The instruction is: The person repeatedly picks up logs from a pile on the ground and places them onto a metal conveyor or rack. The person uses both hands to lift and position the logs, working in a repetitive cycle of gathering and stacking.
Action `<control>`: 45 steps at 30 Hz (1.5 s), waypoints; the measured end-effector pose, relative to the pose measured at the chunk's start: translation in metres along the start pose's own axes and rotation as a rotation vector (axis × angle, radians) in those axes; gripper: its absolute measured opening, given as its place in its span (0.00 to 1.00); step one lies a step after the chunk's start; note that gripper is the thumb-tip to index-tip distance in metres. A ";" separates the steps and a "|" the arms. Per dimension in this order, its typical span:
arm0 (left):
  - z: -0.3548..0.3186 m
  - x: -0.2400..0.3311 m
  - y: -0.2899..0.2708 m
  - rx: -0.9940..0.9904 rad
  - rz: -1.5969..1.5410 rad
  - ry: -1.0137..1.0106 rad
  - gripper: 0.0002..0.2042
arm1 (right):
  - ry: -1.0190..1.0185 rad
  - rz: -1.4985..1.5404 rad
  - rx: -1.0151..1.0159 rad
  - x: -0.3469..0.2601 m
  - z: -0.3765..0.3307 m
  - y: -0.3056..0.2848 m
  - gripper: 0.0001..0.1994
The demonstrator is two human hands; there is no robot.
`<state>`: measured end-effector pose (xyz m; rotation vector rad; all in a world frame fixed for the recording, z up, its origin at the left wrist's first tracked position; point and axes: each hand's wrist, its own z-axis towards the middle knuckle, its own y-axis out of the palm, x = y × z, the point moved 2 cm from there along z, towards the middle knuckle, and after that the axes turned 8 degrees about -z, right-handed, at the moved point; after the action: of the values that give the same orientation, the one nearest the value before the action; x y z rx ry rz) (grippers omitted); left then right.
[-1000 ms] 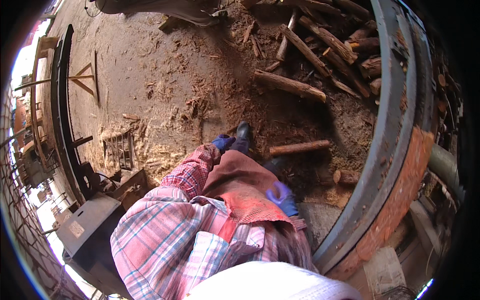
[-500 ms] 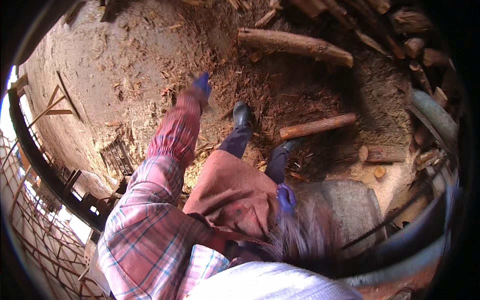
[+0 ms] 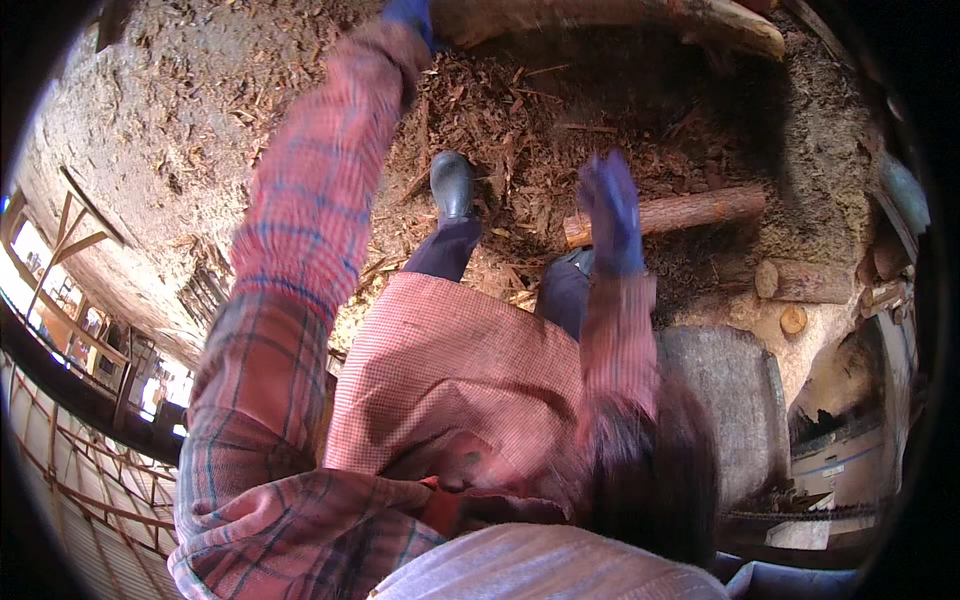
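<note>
Across bark-littered brown floor (image 3: pixel 530 110): thick brown log (image 3: pixel 620 14) near blue-gloved left hand (image 3: pixel 410 14), cylindrical reddish-brown log (image 3: pixel 705 208) just beyond blue-gloved right hand (image 3: pixel 613 205), hands perhaps spread for balance; cannot tell clenched from released fingers (image 3: pixel 615 172).

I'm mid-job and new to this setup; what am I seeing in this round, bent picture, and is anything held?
No machine arm here: you are seeing a person's own view, from the left of two fisheye cameras worn on the head, looking down. The lens bends straight edges. The blue-gloved left hand is at the top edge, near the left end of a long log. The blurred, blue-gloved right hand overlaps a reddish-brown log; I cannot tell whether it touches. Below are a dark boot and a checked apron. Wood scraps litter the ground. I see nothing clearly held.
</note>
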<state>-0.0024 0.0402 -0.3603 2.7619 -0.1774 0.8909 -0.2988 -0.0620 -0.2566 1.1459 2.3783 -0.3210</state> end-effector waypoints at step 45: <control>-0.652 0.190 0.260 -0.572 0.444 0.508 0.34 | -1.125 -1.275 0.538 -0.455 -0.548 -0.346 0.54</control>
<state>-0.2627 -0.0511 0.3129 1.9287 -0.8235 1.3568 -0.4995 -0.3617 0.4488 -0.5575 1.5931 -1.5485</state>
